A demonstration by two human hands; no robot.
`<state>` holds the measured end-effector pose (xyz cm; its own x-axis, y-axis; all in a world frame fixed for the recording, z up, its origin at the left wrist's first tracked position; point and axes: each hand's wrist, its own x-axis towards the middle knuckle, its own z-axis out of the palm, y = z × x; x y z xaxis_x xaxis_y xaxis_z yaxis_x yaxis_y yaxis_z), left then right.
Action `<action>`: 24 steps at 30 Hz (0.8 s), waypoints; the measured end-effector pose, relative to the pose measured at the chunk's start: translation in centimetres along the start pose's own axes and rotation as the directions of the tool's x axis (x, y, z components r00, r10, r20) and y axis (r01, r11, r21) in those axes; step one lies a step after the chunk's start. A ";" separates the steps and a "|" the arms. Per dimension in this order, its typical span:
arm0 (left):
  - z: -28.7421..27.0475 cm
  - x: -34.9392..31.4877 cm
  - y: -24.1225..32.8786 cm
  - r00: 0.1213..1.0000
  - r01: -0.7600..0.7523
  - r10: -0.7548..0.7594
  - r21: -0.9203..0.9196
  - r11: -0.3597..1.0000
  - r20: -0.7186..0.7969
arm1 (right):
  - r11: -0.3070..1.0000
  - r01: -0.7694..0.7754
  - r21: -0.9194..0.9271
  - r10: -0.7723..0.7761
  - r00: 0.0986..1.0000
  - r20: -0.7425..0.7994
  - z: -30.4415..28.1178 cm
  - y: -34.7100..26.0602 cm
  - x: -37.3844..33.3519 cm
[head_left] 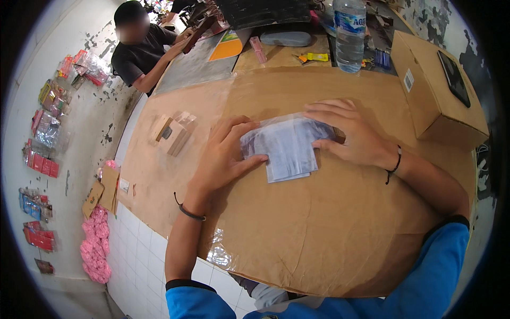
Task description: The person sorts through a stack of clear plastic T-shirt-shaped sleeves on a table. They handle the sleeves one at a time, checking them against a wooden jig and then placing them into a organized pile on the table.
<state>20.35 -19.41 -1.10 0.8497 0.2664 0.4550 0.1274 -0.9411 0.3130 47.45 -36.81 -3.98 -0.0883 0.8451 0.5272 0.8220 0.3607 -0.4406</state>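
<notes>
Though near fingers [332, 112], carton [425, 101] (brown) apart

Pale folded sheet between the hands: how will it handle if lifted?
The pale sheet looks thin and creased, so it would probably flop if lifted by one corner. The clear plastic at its upper part shines, so it may be slippery. Offset lower edges suggest layers might shift.

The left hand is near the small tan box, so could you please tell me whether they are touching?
Apart: the head view shows brown tabletop between the left hand and the box.
</notes>
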 end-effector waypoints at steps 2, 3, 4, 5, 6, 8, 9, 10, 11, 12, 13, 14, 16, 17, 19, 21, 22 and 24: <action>-0.2 0.3 0.4 0.999 -0.041 0.041 0.021 0.999 -0.025 | 1.000 0.006 -0.012 -0.006 1.000 -0.010 -0.1 -0.1 -0.1; -0.2 0.2 0.2 0.997 -0.070 0.070 0.038 0.997 -0.016 | 1.000 0.005 -0.006 -0.005 1.000 -0.008 0.0 -0.2 -0.1; -0.1 0.2 -0.1 0.995 -0.099 0.099 0.055 0.994 -0.006 | 1.000 0.003 0.000 -0.003 1.000 -0.006 0.0 -0.2 -0.1; -0.1 0.2 -0.3 0.992 -0.129 0.129 0.070 0.989 0.007 | 1.000 -0.003 0.006 0.003 1.000 -0.004 0.1 -0.2 -0.1; -0.1 0.2 -0.1 0.994 -0.109 0.108 0.059 0.992 0.022 | 1.000 0.000 0.002 0.000 1.000 0.006 0.1 -0.2 -0.1; -0.1 0.2 0.7 0.996 -0.069 0.067 0.039 0.997 0.051 | 1.000 0.007 -0.005 -0.007 1.000 0.027 0.0 -0.3 0.0; 0.1 0.1 0.7 0.998 -0.051 0.051 -0.023 0.998 0.034 | 1.000 0.001 0.003 -0.001 1.000 0.025 -0.1 -0.3 0.0; 0.3 -0.1 0.7 0.999 -0.034 0.036 -0.085 0.996 0.018 | 1.000 -0.005 0.012 0.005 1.000 0.022 -0.2 -0.4 0.0; 0.5 0.0 0.9 1.000 -0.018 0.019 -0.151 0.988 0.005 | 1.000 -0.015 0.021 0.015 1.000 0.021 -0.3 -0.4 -0.1; 0.5 0.0 1.4 0.999 0.012 -0.005 -0.167 0.986 0.042 | 0.999 -0.028 0.032 0.026 0.998 0.051 -0.5 -0.5 0.0; 0.3 0.2 2.2 0.996 0.041 -0.027 -0.182 0.982 0.079 | 0.998 -0.041 0.043 0.038 0.996 0.080 -0.8 -0.7 0.1; 0.4 0.2 3.0 0.991 0.074 -0.051 -0.203 0.976 0.120 | 0.997 -0.061 0.055 0.055 0.992 0.114 -0.9 -0.9 0.0; 1.5 0.2 4.4 0.989 0.091 -0.050 -0.315 0.945 0.136 | 0.998 0.048 -0.045 -0.044 0.995 0.093 -0.6 -1.1 -0.1; 2.0 0.1 4.9 0.988 0.101 -0.051 -0.368 0.924 0.143 | 0.990 0.105 -0.095 -0.096 0.991 0.089 -0.5 -1.2 -0.1; 3.0 -0.2 4.9 0.994 0.048 -0.010 -0.353 0.934 0.109 | 0.983 0.112 -0.143 -0.092 0.986 0.138 -0.7 -1.7 -0.2; 3.8 -0.6 4.7 0.996 0.053 -0.022 -0.367 0.929 0.090 | 0.967 0.128 -0.220 -0.094 0.983 0.159 -0.8 -2.5 -0.2; 4.1 -0.9 4.6 0.994 0.084 -0.052 -0.392 0.916 0.091 | 0.952 0.135 -0.274 -0.094 0.983 0.156 -0.6 -3.0 -0.4; 4.7 -1.4 4.6 0.990 0.135 -0.100 -0.417 0.899 0.104 | 0.934 0.128 -0.334 -0.082 0.986 0.148 0.0 -4.0 -0.6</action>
<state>22.13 -25.13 -4.22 0.8813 0.3360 0.3323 0.0153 -0.7231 0.6905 44.22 -38.81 -2.51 -0.2380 0.8618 0.4479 0.9443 0.3133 -0.1011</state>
